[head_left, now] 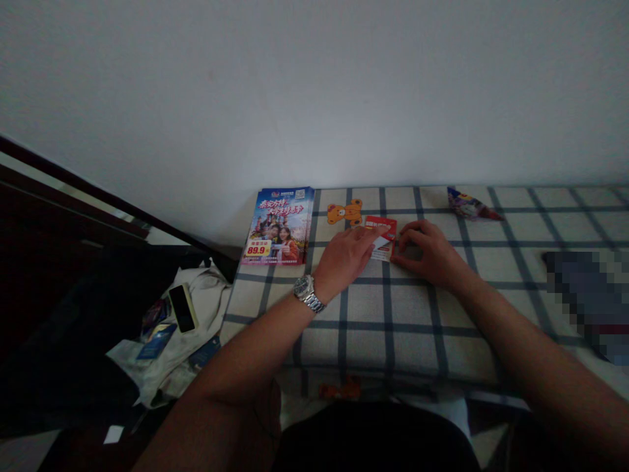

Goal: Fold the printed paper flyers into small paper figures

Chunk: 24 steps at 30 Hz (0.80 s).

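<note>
A small red-and-white printed card (388,250) lies on the checked tablecloth (363,334), partly covered by my left hand (345,257). That hand is stretched out, its fingers resting across the card's left and middle part; a metal-band watch (308,293) is on the wrist. At the card's right edge is my right hand (428,254), fingers curled, with thumb and forefinger close together at the lower right corner, pinching it. Just behind my left hand is a flat brown bear-shaped picture (344,212).
A stack of colourful flyers (276,226) lies at the table's left end. A crumpled purple wrapper (470,204) sits at the back right, a blurred-out dark object (590,301) at far right. Below left, a phone (182,308) rests on a white bag (200,288). A wall stands behind.
</note>
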Available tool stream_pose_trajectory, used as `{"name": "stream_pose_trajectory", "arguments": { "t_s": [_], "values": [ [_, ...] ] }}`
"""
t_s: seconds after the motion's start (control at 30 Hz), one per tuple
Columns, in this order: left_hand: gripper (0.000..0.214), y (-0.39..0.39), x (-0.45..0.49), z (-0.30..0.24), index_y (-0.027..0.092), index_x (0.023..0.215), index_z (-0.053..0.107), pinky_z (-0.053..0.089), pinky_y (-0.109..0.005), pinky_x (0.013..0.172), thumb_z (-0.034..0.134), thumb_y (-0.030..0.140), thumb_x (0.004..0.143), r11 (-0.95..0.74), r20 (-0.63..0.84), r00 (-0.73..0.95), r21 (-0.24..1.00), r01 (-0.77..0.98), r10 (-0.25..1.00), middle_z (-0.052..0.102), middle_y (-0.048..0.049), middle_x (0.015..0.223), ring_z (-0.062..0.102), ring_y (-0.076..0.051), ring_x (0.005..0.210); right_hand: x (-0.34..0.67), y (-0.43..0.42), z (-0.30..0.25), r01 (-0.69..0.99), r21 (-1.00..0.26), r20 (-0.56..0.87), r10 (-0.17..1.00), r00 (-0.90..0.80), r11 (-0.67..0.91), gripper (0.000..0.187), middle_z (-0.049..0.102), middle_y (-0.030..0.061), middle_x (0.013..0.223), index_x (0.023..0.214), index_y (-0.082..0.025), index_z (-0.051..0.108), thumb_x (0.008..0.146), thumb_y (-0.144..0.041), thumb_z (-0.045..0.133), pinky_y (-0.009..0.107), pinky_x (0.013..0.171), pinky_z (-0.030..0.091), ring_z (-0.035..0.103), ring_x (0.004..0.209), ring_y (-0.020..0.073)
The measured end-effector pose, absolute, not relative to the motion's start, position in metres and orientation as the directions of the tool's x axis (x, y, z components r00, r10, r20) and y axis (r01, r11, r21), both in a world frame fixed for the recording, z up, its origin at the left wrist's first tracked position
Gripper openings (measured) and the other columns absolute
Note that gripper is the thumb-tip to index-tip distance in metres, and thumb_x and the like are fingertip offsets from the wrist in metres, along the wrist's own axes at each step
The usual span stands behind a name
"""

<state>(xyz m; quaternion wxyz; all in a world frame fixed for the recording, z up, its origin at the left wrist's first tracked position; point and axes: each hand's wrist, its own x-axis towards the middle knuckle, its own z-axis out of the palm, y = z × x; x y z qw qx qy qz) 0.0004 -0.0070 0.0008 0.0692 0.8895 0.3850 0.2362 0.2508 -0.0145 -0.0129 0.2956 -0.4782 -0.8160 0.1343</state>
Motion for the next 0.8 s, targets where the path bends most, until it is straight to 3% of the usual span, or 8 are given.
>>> {"name": "stream_pose_trajectory", "arguments": {
  "t_s": [0.13,0.23,0.43,0.67,0.8],
  "values": [
    [0.041,-0.008,-0.001,0.003,0.027,0.138,0.061,0.055,-0.037,0.096,0.054,0.009,0.102,-0.707,0.356,0.614,0.268,0.655,0.704,0.062,-0.0068,0.136,0.064,-0.022,0.114,0.25,-0.015,-0.011,0.71,-0.469,0.354,0.848,-0.394,0.526,0.019,0.063,0.0108,0.117,0.106,-0.026,0.074,0.089,-0.032,0.079,0.055,0.103,0.052,0.064,0.112,0.0329],
    [0.033,-0.008,-0.002,0.005,0.024,0.128,0.065,0.055,-0.036,0.095,0.055,0.009,0.101,-0.713,0.376,0.608,0.304,0.632,0.699,0.062,-0.0068,0.133,0.064,-0.021,0.113,0.25,-0.016,-0.011,0.716,-0.432,0.355,0.833,-0.425,0.549,0.023,0.063,0.0106,0.122,0.115,-0.03,0.076,0.092,-0.033,0.076,0.056,0.106,0.051,0.064,0.116,0.0329],
    [0.009,-0.008,-0.004,0.012,0.02,0.108,0.065,0.055,-0.033,0.082,0.062,0.026,0.103,-0.611,0.434,0.442,0.428,0.665,0.785,0.065,-0.0059,0.11,0.065,-0.019,0.096,0.253,-0.017,-0.01,0.715,-0.394,0.364,0.813,-0.455,0.577,0.02,0.065,0.0099,0.133,0.113,-0.03,0.077,0.094,-0.032,0.075,0.058,0.109,0.05,0.062,0.123,0.0342],
    [0.015,-0.003,-0.016,0.017,0.02,0.094,0.06,0.049,-0.033,0.073,0.068,0.032,0.1,-0.457,0.386,0.318,0.353,0.816,0.866,0.064,-0.0042,0.097,0.061,-0.019,0.081,0.257,-0.015,-0.009,0.702,-0.376,0.353,0.794,-0.494,0.604,0.024,0.066,0.0113,0.14,0.109,-0.025,0.072,0.088,-0.035,0.081,0.06,0.112,0.046,0.059,0.131,0.0368],
    [0.021,-0.002,-0.019,0.015,0.02,0.105,0.064,0.054,-0.042,0.086,0.075,0.034,0.094,-0.436,0.386,0.318,0.271,0.858,0.866,0.064,-0.0095,0.112,0.063,-0.026,0.097,0.257,-0.015,-0.009,0.704,-0.368,0.344,0.792,-0.504,0.608,0.024,0.066,0.0118,0.141,0.108,-0.025,0.071,0.088,-0.034,0.081,0.06,0.111,0.047,0.059,0.131,0.0372]
  ]
}}
